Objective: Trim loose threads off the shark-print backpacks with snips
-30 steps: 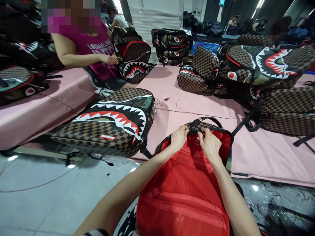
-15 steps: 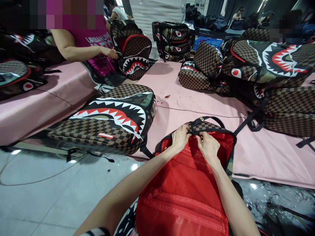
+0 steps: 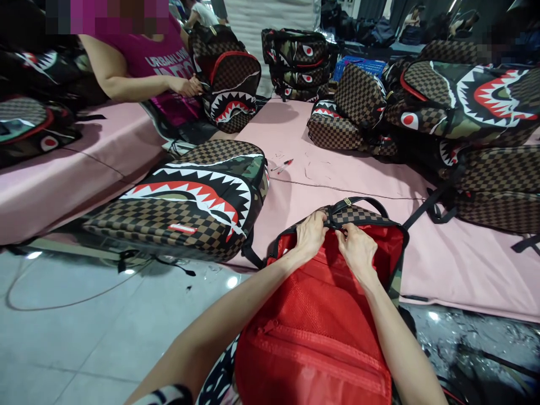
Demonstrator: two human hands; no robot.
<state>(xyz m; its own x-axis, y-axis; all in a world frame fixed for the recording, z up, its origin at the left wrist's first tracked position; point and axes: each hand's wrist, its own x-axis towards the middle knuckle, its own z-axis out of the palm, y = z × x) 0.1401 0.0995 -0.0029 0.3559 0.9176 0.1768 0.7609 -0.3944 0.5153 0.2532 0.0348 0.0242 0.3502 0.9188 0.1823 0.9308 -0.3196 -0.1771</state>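
In front of me a backpack (image 3: 320, 315) lies unzipped, its red lining, mesh and a zipped inner pocket showing. My left hand (image 3: 311, 233) is closed on the backpack's top edge, left of the black carry handle (image 3: 358, 201). Just right of it, my right hand (image 3: 356, 247) pinches the inside of the same edge; what is between those fingertips is too small to make out. A checkered backpack (image 3: 189, 208) with a shark-mouth print lies flat to the left, apart from my hands.
Pink cloth (image 3: 291, 129) covers the table, with a red-tipped pen (image 3: 283, 165) on it. Shark-print backpacks (image 3: 468, 101) are piled at right; another stack (image 3: 299, 64) stands behind. Across the table, a person in a magenta shirt (image 3: 169, 73) holds a backpack (image 3: 232, 79).
The view has shifted slightly. Both my hands stay at the backpack's top edge, with only tiny finger movement. The person opposite still holds their backpack.
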